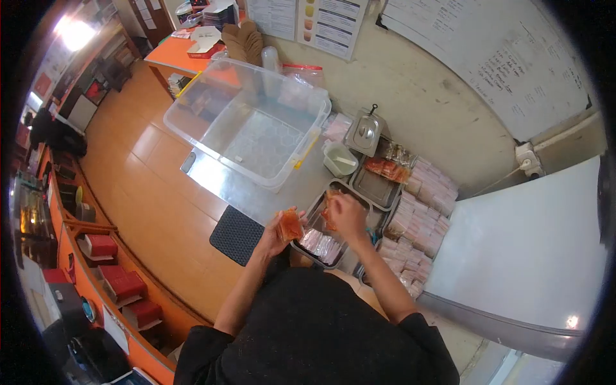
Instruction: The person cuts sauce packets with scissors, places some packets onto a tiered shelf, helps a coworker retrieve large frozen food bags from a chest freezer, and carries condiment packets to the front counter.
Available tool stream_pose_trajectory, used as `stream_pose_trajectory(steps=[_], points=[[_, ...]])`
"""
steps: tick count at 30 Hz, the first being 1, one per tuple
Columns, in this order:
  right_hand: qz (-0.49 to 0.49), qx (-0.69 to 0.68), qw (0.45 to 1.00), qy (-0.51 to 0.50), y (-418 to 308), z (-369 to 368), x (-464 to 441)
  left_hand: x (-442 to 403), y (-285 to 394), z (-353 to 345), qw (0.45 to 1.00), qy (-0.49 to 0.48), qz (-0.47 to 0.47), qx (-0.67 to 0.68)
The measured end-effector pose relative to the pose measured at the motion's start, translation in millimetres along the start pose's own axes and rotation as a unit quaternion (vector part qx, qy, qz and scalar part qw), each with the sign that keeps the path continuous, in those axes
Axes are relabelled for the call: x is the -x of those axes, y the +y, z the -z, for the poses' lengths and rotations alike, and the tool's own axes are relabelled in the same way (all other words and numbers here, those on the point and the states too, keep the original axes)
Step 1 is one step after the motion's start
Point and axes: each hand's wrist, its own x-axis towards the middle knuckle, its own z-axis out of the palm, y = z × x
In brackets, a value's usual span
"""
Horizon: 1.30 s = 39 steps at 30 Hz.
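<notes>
My left hand (273, 241) is closed around clear packets of orange-red sauce (291, 226), held upright near the front of the counter. Just to its right, my right hand (348, 217) pinches another orange-red sauce packet (330, 208). Both hands are above a metal pan (312, 207) whose near part holds a row of pinkish-white packets (321, 246). Beyond the right hand, a second metal pan (370, 188) has red packets (387, 170) and darker packets (396, 153) at its far end.
A large clear plastic bin (250, 138) with yellow latches stands on the metal counter (221, 183). Stacks of pinkish-white packets (420, 221) line the wall side. A lidded steel container (367, 131) and a pale green tub (340, 159) sit behind the pans. A white surface (520, 237) is at right.
</notes>
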Motion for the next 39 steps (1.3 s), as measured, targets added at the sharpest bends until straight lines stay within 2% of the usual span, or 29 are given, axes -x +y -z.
stream_pose_trajectory(steps=[2,4,6,8,10,12,14,15,17,18,20,21,23,24,26,30,32,34,36,37,38,39], points=[[-0.002,-0.073,0.994,-0.078,-36,-4,15,-10,-4,-6,1.000,-0.023,0.003,-0.014],[0.032,-0.041,0.988,-0.142,-54,-25,33,-16,-9,-14,0.998,-0.050,0.010,-0.028],[0.029,-0.063,0.986,-0.150,-75,-21,39,-18,-12,-21,0.996,-0.083,0.002,0.010],[0.033,-0.087,0.982,-0.164,-74,-13,35,-17,-10,-17,0.998,-0.069,0.012,0.005],[-0.150,-0.154,0.958,-0.191,-50,3,15,-12,-8,-10,0.998,-0.024,0.030,0.054],[-0.149,-0.026,0.974,-0.166,6,-1,0,-4,-6,-11,0.998,-0.021,0.017,0.062],[-0.189,0.114,0.961,-0.168,63,-23,6,-2,-5,-5,0.997,-0.011,0.015,0.077],[-0.183,0.113,0.962,-0.169,89,-39,15,-1,-4,-5,0.997,-0.011,0.009,0.077],[-0.141,0.173,0.971,-0.089,125,-71,38,4,-1,-7,0.997,-0.012,0.013,0.079],[-0.134,0.168,0.972,-0.093,129,-79,39,5,0,-6,0.997,-0.008,0.005,0.079],[-0.233,0.165,0.951,-0.117,133,-88,38,5,2,-4,0.996,-0.014,0.021,0.086],[-0.229,0.164,0.952,-0.122,134,-85,37,5,2,-2,0.996,-0.030,0.018,0.081],[-0.222,0.099,0.950,-0.196,130,-75,32,7,2,-2,0.997,-0.016,0.015,0.078],[-0.220,0.098,0.950,-0.197,117,-67,28,7,2,-4,0.997,-0.007,0.017,0.074],[-0.148,-0.072,0.968,-0.190,73,-39,17,5,2,-4,0.998,0.003,0.014,0.053],[-0.127,-0.102,0.963,-0.216,7,-3,1,-3,-3,2,0.999,-0.002,0.028,0.025],[-0.161,-0.299,0.900,-0.275,-10,1,-5,-4,-3,7,0.998,-0.021,0.044,0.025],[-0.158,-0.309,0.903,-0.252,-12,-17,0,-6,-4,-1,0.997,-0.045,0.064,0.025],[-0.155,-0.319,0.906,-0.232,3,-27,4,-1,-4,-21,0.995,-0.033,0.050,0.081],[-0.107,-0.226,0.953,-0.172,13,-29,3,-4,-5,-21,0.995,-0.034,0.054,0.080],[-0.056,-0.130,0.984,-0.111,25,-31,1,-8,-6,-17,0.992,-0.080,0.051,0.078],[-0.144,-0.161,0.965,-0.151,39,-28,-4,-10,-7,-13,0.988,-0.124,0.047,0.077]])
